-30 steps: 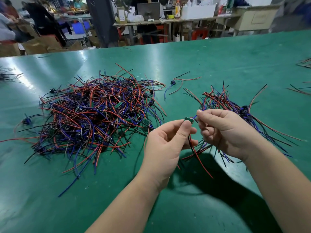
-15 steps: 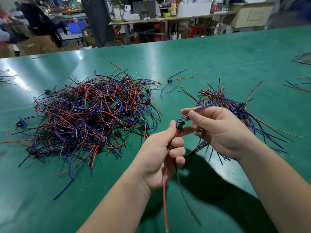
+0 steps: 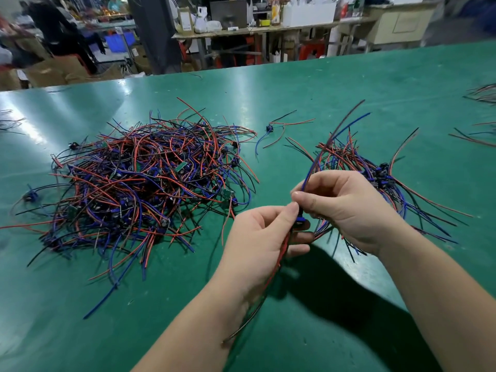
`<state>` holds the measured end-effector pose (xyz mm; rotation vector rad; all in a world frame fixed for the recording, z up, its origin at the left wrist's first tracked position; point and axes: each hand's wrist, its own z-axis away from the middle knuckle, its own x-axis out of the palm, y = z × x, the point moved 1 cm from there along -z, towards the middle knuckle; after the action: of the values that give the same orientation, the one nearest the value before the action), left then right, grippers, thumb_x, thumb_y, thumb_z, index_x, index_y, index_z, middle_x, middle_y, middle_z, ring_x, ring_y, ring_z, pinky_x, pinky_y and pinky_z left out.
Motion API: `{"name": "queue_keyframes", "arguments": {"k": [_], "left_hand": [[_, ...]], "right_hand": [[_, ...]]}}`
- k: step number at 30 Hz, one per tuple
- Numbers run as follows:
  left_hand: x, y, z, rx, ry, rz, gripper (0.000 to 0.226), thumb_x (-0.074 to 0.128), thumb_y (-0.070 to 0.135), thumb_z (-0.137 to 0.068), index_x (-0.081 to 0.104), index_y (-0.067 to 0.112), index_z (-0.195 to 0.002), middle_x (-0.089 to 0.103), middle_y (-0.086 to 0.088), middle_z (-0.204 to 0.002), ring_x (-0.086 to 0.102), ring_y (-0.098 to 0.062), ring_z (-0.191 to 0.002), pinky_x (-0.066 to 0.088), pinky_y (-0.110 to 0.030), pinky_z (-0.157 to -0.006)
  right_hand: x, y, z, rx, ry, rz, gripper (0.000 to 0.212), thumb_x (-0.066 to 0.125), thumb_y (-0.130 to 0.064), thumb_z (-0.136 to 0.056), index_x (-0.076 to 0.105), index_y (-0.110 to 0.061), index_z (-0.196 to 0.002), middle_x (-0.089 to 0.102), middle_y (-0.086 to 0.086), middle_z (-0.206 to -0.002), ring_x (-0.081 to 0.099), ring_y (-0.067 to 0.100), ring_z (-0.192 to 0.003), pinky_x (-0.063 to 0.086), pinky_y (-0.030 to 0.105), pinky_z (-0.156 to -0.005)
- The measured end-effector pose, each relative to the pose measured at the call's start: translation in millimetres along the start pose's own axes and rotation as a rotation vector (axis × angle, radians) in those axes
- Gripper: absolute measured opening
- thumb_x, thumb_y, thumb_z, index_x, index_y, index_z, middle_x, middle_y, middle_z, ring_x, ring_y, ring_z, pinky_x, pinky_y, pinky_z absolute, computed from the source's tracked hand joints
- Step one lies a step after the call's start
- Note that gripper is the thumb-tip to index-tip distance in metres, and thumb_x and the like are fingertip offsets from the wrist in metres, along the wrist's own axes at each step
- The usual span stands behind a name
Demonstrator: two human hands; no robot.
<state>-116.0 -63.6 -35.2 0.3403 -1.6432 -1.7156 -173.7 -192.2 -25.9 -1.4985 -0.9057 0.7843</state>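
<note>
Above the green table point(image 3: 335, 84) both hands hold one small wired part point(image 3: 300, 222), a dark blue component with coloured leads. My left hand point(image 3: 257, 240) grips its red and black leads, which trail down past the wrist. My right hand point(image 3: 346, 208) pinches the blue and dark leads point(image 3: 332, 135), which arc up and away to the right. The fingertips of both hands meet at the component.
A big tangled heap of red, blue and black wired parts point(image 3: 145, 189) lies on the left. A smaller bundle point(image 3: 375, 170) lies behind my right hand. One loose piece point(image 3: 269, 128) sits between them. More wires lie at the right edge point(image 3: 480, 95). Workbenches stand beyond the table.
The hands have moved closer together. My right hand has swung the blue lead from sideways to upward, and my left hand has slid up to the component.
</note>
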Motion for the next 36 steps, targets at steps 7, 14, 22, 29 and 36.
{"name": "queue_keyframes", "arguments": {"k": [7,14,22,29,36], "left_hand": [[5.8,-1.2,6.4,-0.089,-0.211,-0.068,0.019,0.059,0.017,-0.090,0.066,0.004,-0.078,0.067,-0.003,-0.061,0.065,-0.011,-0.051,0.053,-0.018,-0.049],[13.1,-8.4,18.8,-0.195,-0.385,-0.126,0.015,0.061,0.016,-0.091,0.066,0.004,-0.083,0.067,-0.002,-0.066,0.065,-0.010,-0.055,0.051,-0.017,-0.051],[3.3,10.8,16.4,-0.129,-0.471,0.061,0.010,0.070,0.026,-0.079,0.076,0.019,-0.082,0.073,0.000,-0.078,0.069,-0.008,-0.071,0.051,-0.018,-0.058],[-7.8,25.9,6.3,0.001,-0.258,0.450,0.014,0.076,0.026,-0.070,0.076,0.018,-0.082,0.052,0.006,-0.058,0.047,-0.003,-0.049,0.042,-0.013,-0.048],[-8.9,25.0,5.9,0.139,-0.184,0.494,0.012,0.072,0.019,-0.069,0.067,0.016,-0.080,0.069,-0.005,-0.068,0.067,-0.011,-0.057,0.054,-0.019,-0.054]], "right_hand": [[-16.4,-3.8,-5.7,0.073,0.151,-0.116,0.003,0.073,-0.016,-0.059,0.071,-0.014,-0.057,0.065,0.003,-0.056,0.054,0.007,-0.044,0.042,0.014,-0.044],[-42.6,-9.4,-9.7,0.114,0.469,-0.271,0.011,0.070,-0.008,-0.076,0.061,-0.012,-0.072,0.064,-0.002,-0.053,0.056,0.006,-0.041,0.043,0.013,-0.039],[-51.3,-5.1,-16.0,0.279,0.510,-0.467,0.036,0.036,-0.034,-0.101,0.058,-0.012,-0.082,0.059,-0.002,-0.049,0.052,0.006,-0.037,0.035,0.011,-0.034],[-18.4,2.2,-5.0,0.248,-0.050,-0.106,0.026,0.073,-0.006,-0.068,0.067,-0.007,-0.094,0.065,0.012,-0.072,0.060,0.016,-0.050,0.044,0.018,-0.042],[6.2,5.3,1.5,0.057,-0.326,-0.220,0.029,0.081,-0.013,-0.061,0.076,-0.022,-0.088,0.067,-0.003,-0.070,0.058,0.009,-0.060,0.044,0.018,-0.055]]}}
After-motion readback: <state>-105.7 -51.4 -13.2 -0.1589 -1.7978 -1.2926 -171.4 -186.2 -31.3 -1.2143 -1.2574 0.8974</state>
